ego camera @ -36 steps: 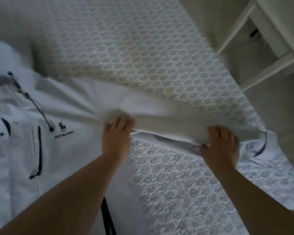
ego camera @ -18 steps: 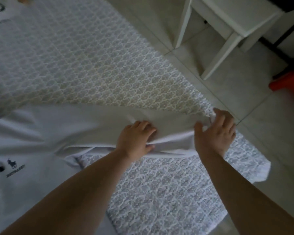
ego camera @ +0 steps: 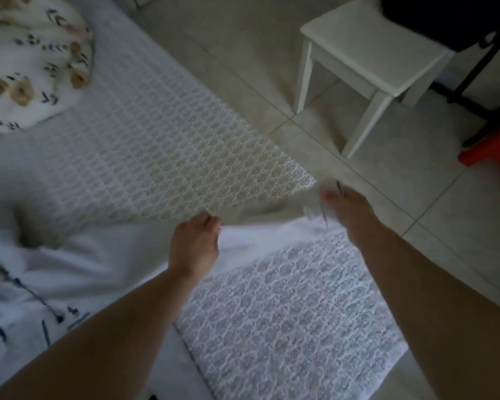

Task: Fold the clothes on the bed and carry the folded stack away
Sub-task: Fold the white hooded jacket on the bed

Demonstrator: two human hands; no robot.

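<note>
White shirt (ego camera: pixel 78 264): laid on the patterned bedspread (ego camera: pixel 162 145), body at near left, one sleeve stretched rightward to the bed's edge. The sleeve is gripped mid-length by the left hand (ego camera: pixel 195 243), and its cuff by the right hand (ego camera: pixel 348 210), now carried further right than a second ago. Sleeve judged straightened; fold not yet made.

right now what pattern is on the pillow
White with tan flowers and dark leaf marks, on the pillow in the head view.
</note>
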